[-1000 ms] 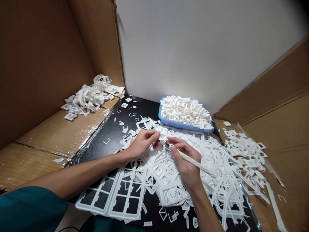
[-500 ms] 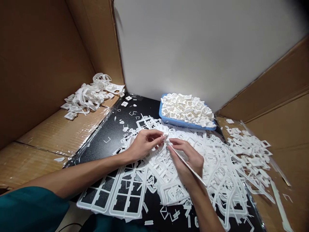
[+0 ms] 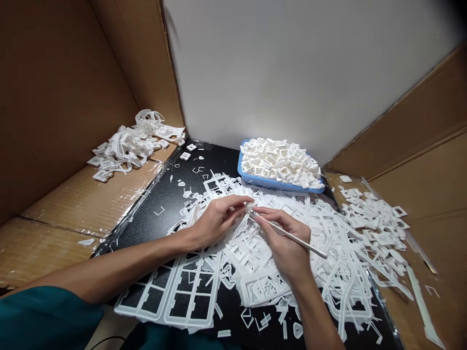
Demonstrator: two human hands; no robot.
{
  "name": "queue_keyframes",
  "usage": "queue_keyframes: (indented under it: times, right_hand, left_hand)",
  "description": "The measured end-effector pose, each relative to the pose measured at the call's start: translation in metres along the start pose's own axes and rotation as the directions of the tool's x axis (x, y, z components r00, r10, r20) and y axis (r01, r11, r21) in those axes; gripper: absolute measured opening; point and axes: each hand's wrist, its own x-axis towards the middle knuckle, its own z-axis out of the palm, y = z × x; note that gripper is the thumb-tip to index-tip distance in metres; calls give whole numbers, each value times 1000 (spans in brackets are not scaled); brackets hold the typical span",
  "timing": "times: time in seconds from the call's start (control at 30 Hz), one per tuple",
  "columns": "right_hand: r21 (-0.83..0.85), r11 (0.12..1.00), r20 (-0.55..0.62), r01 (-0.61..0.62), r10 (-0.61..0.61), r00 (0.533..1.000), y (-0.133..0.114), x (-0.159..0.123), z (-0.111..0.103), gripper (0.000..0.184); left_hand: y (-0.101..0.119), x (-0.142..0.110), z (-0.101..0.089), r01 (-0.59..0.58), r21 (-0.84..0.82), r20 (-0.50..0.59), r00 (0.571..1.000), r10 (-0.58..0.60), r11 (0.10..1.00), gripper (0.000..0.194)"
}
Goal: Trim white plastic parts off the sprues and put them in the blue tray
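Between the fingertips of my left hand is a small white plastic piece, mostly covered by the fingers. My right hand grips a thin white rod-like tool like a pen, its tip touching or very near the piece. Fingers of both hands are closed and almost meet. Beneath them spreads a heap of white plastic frames and scraps. Behind the hands stands a blue tray, piled high with small white square pieces.
White frames with rectangular openings lie at the black table's near edge. More white parts are heaped on cardboard at the left and right. Cardboard walls and a pale panel enclose the table.
The rod in my right hand has tilted flatter, its rear end swinging to the right and up. My left fingers have shifted slightly around the piece. The whole view has moved a little.
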Motion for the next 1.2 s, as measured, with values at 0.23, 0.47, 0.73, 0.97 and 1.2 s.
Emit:
queue_keyframes:
  times: [0.23, 0.47, 0.73, 0.97, 1.2]
  right_hand:
    - [-405, 822, 142, 400, -375, 916, -1, -2, 5, 10]
    - [-679, 464, 311, 568, -519, 796, 3, -5, 13, 15]
    - [-696, 402, 342, 595, -543, 767, 3, -6, 18, 18]
    - [-653, 398, 379, 645, -566, 733, 1, -6, 18, 20]
    - [-656, 321, 431, 683, -584, 688, -5, -4, 16, 20]
  left_hand:
    - [-3, -1, 1, 26, 46, -17, 1000, -26, 999, 28]
    - [5, 2, 0, 81, 26, 14, 997, -82, 996, 30]
    - [5, 3, 0, 109, -56, 24, 994, -108, 992, 28]
    - [3, 4, -1, 107, -105, 83, 992, -99, 989, 31]
    - [3, 5, -3, 108, -90, 135, 986, -95, 990, 33]
